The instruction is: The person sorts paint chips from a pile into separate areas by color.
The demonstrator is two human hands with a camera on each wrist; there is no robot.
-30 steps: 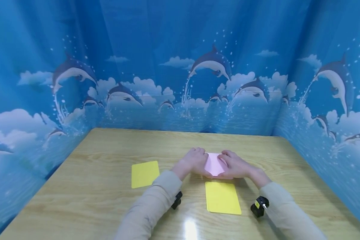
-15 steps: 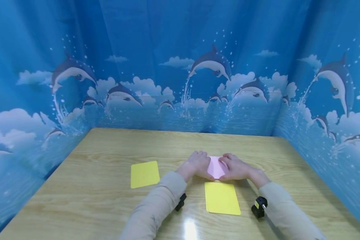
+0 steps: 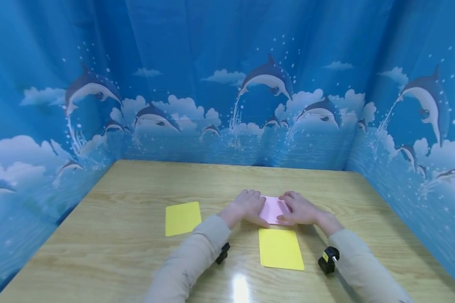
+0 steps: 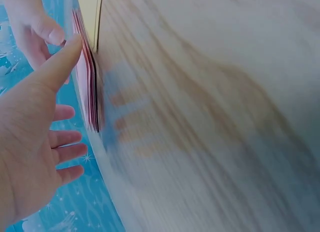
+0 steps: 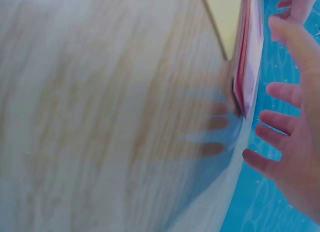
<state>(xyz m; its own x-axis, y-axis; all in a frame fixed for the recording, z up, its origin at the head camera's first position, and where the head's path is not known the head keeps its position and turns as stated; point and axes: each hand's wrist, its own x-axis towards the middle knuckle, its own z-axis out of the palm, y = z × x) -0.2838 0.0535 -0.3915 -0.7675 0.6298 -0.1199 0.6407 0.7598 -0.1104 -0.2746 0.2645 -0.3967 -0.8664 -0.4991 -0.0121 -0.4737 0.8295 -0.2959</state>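
Note:
A stack of pink square sheets [image 3: 271, 210] lies on the table between the two hands. From the left wrist, the same stack [image 4: 89, 76] shows several layered edges in pink, red and a dark tone. My left hand [image 3: 249, 207] is at its left side, with the thumb right at the near edge and the other fingers extended. At the right side is my right hand [image 3: 301, 209], its fingers loosely spread and thumb over the near right corner. Seen from the right wrist, the fingers of the right hand [image 5: 295, 127] are slightly bent and stand apart from the stack.
Just in front of the pink stack lies a stack of yellow square sheets [image 3: 281, 249]. Another yellow square [image 3: 183, 219] is farther left, beside the left forearm. Dolphin-print curtains [image 3: 227, 84] surround the back and sides of the wooden table [image 3: 136, 185].
Both hands first drew slightly nearer the person and closer together round the pink stack. Since then they have moved a little apart, uncovering more of the top sheet. The yellow squares stay put.

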